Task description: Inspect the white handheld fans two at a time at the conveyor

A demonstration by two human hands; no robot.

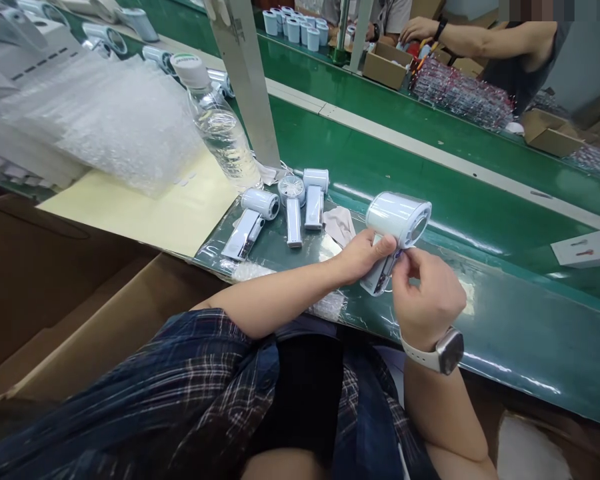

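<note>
A light-blue handheld fan point(397, 219) is held up over the bench with its round head at the top and its handle slanting down. My left hand point(363, 257) is closed around the upper handle, thumb just under the head. My right hand point(427, 290) is pinched against the handle's open side, where wires and inner parts show. Whatever its fingertips grip is too small to make out. To the left, several similar fans lie on the bench, among them one fan point(253, 223) with its handle open and another fan point(293, 207) showing its grille.
A water bottle point(220, 133) stands left of a metal post point(245, 80). Stacked clear plastic bags point(125, 113) cover a yellow sheet point(155, 220). Bubble wrap point(253, 271) lies at the bench's front edge. Across the green belt point(430, 193), co-workers handle parts near a cardboard box point(387, 65).
</note>
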